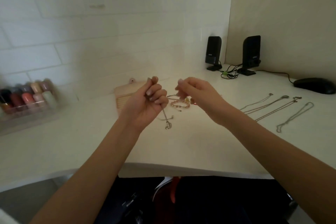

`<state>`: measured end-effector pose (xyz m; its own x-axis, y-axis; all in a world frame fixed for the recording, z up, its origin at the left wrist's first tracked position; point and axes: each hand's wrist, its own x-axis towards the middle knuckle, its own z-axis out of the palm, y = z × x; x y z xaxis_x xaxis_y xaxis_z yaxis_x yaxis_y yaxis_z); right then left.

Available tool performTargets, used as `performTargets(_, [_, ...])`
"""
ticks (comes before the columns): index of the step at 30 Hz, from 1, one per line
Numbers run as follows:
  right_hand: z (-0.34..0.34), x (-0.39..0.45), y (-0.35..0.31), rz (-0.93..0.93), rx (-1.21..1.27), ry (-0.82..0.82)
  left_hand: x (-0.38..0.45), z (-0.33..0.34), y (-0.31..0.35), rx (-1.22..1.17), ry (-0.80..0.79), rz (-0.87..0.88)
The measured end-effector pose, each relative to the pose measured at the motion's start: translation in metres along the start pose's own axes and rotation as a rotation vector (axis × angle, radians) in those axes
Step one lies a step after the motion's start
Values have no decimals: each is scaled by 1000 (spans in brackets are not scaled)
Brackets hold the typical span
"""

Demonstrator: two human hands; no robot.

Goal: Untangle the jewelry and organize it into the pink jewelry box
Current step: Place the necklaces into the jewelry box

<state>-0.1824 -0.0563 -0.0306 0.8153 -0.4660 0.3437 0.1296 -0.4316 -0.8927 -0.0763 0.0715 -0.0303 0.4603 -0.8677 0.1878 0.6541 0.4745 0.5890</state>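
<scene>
Though each black speaker point(251, 54) bears a small label, its writing is too blurred to read; the left hand point(148, 104) curls its fingers point(154, 94) tight round a thin metal chain point(164, 116) dangling to the white counter point(190, 143); the right hand point(196, 92) pinches something fine, too small to tell; a tangled jewelry heap point(179, 103) lies between them; the ribbed pink jewelry box point(125, 94) sits at ten o'clock from it; straightened necklaces point(272, 108) lie at three o'clock.
</scene>
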Motion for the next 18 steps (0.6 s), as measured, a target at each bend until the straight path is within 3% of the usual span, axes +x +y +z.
performTargets(2, [8,-14,0,69,24,-256,5,0,0,-27,4,33])
performTargets(4, [20,-22,5,86,11,-407,10,1,-4,-29,6,19])
performTargets(11, [37,-10,11,191,210,-344,21,-1,9,29,51,45])
performTargets(18, [43,7,14,129,345,-453,21,-5,23,182,100,54])
